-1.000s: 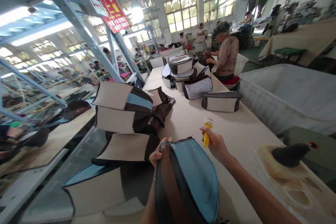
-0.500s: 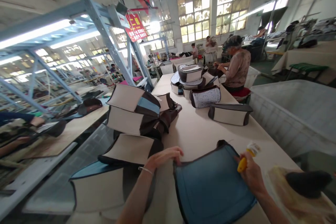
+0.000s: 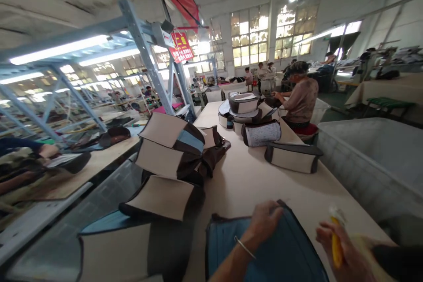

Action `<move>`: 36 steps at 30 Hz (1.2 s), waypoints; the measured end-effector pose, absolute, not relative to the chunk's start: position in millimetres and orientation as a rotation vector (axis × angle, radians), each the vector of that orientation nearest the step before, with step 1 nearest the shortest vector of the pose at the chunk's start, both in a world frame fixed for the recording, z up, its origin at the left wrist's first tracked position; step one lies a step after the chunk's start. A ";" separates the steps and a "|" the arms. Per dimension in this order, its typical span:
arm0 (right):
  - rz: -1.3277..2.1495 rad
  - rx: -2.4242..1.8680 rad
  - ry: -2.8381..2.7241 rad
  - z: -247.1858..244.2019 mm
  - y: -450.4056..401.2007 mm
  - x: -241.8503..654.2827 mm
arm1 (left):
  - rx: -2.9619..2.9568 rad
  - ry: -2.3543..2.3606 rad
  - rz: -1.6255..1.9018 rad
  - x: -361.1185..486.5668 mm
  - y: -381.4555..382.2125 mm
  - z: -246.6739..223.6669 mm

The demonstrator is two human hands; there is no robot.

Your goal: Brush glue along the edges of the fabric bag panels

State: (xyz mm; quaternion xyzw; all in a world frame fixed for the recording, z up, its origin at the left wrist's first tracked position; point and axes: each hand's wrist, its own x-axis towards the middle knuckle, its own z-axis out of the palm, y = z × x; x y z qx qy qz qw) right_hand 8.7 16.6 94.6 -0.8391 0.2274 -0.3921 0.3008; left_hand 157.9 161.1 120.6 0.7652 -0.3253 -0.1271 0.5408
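Note:
A blue bag piece with dark edging lies at the near side of the table. My left hand, wearing a thin bracelet, reaches across it, fingers curled and closed at its upper edge. Held up to the right of the piece is a brush with a yellow handle and pale bristles; my right hand is closed around the handle. To the left stand stacked bag bodies with beige panels, dark sides and some blue parts.
Farther up the table are a beige-and-dark bag body, a grey-patterned one and a pile. A co-worker sits at the far right side. White bins flank the table. A dark object is at lower right.
My left hand has moved right, from the blue piece's left corner to its upper edge. The blue piece sits lower in view. My right hand with the brush has moved right and down, away from it.

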 end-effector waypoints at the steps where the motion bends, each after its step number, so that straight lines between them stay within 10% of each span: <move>1: -1.023 -2.232 0.609 105.6 14.2 2.3 | 1.799 -0.762 -0.330 157.8 162.9 122.6; 11: -0.883 -1.895 0.429 179.8 38.2 6.4 | 1.705 -0.678 -0.473 159.5 168.2 119.7; 36: -1.249 -2.117 0.490 177.9 34.5 18.3 | 1.461 -0.762 -0.758 141.6 185.2 152.1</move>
